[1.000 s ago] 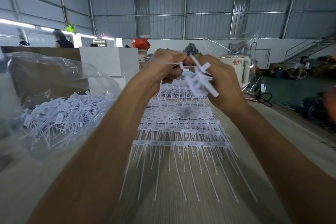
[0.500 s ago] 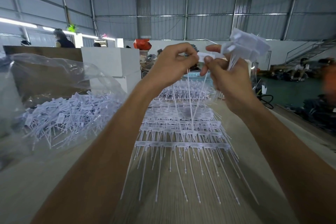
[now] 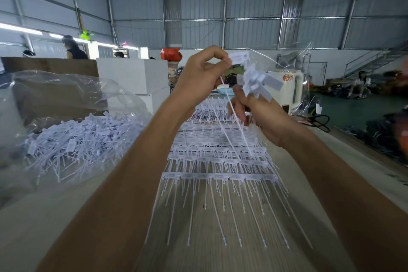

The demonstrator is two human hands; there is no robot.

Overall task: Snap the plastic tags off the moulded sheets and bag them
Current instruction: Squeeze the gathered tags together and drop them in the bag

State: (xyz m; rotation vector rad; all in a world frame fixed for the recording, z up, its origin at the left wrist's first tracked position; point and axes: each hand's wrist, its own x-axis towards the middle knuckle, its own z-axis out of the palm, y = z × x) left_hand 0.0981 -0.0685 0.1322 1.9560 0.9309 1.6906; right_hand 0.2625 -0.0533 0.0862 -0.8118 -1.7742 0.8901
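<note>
Up high, left hand [image 3: 199,73] pinches one white flat-headed tag [image 3: 238,59]; right hand [image 3: 256,108] grips a tag bunch [image 3: 256,80]

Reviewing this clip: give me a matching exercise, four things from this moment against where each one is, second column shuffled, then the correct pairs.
Things:
1. single tag
2. bundle of tags
3. moulded sheets
4. loose tags

Places:
A. piled in the clear bag on the left
B. pinched by the left hand
C. lying flat on the table between the forearms
D. gripped in the right hand

Pairs: 1-B, 2-D, 3-C, 4-A
</note>
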